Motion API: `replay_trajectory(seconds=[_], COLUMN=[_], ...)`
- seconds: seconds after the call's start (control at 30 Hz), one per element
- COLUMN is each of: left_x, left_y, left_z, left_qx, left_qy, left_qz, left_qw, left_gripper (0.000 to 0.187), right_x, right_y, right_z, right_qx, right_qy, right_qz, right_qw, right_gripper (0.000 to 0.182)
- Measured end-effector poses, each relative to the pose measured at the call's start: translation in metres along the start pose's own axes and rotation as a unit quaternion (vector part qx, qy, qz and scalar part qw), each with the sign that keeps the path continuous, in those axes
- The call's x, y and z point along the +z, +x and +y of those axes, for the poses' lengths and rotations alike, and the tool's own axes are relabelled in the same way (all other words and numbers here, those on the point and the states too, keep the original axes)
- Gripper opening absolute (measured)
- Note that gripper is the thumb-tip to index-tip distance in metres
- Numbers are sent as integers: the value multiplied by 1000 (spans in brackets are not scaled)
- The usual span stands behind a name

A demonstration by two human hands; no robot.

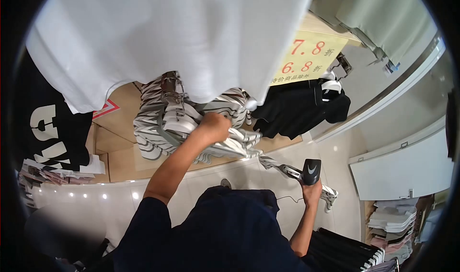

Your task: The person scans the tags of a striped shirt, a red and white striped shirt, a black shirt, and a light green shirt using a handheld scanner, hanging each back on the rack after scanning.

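My left hand (215, 127) is closed at the striped shirts (151, 121) hanging on a rack, its fingers curled among the white hangers (179, 123) and grey-and-white cloth. What the fingertips pinch is hidden behind the back of the hand. Lower right, my right hand (312, 191) grips a black barcode scanner (312, 169), its head pointing up and away from me. A strip of striped fabric (270, 163) shows to the left of the scanner, and more striped cloth (329, 198) lies just right of the hand. A thin cord (290, 198) trails beside it.
A white garment (158, 37) hangs close overhead, covering much of the upper view. Black clothes (297, 107) hang right of the striped shirts, under a yellow price sign (309, 56). A black printed shirt (45, 123) hangs at left. Folded clothes (393, 219) fill a shelf at right.
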State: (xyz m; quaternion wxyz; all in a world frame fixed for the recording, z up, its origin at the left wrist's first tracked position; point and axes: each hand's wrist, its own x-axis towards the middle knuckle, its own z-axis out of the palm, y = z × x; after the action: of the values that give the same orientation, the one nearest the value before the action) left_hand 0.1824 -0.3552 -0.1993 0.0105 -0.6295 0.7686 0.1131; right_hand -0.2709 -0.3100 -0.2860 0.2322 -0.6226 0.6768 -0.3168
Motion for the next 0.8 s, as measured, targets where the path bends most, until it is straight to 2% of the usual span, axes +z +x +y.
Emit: replay_trajectory(seconds=[0.07,0.17,0.23,0.4,0.47,0.53,0.6,0.67,0.73,0.8], left_x=[-16,-11,-19,-14,-19,-8,-9,-15,-14,-6], left_y=[-21,-34,-40,-38,-41,-39,-37,-36,-36,-33], left_z=[6,5,10,12,18,14,16,19,20,17], left_qx=[31,59,60,56,42,55,52,42,43,49], left_qy=[-30,-35,-51,-68,-72,-80,-89,-62,-81,-61], left_qz=[-37,-41,-33,13,18,37,34,25,46,73], left_qw=[998,997,996,996,996,995,994,997,995,994], left_gripper=[29,27,23,21,22,24,25,25,24,25], right_x=[13,33,49,88,109,134,149,174,207,223], right_y=[10,32,45,57,67,78,87,95,98,102], right_z=[-2,-34,-65,-190,-226,-261,-299,-323,-335,-338], right_qx=[-11,-50,-49,-112,-136,-186,-204,-250,-380,-405], right_qy=[3,10,64,232,253,282,253,231,339,217], right_qz=[-23,-62,-74,-116,-166,-175,-217,-200,-154,-211], right_qw=[1000,997,994,959,943,925,921,919,847,863], right_gripper=[48,51,49,39,45,43,40,35,33,31])
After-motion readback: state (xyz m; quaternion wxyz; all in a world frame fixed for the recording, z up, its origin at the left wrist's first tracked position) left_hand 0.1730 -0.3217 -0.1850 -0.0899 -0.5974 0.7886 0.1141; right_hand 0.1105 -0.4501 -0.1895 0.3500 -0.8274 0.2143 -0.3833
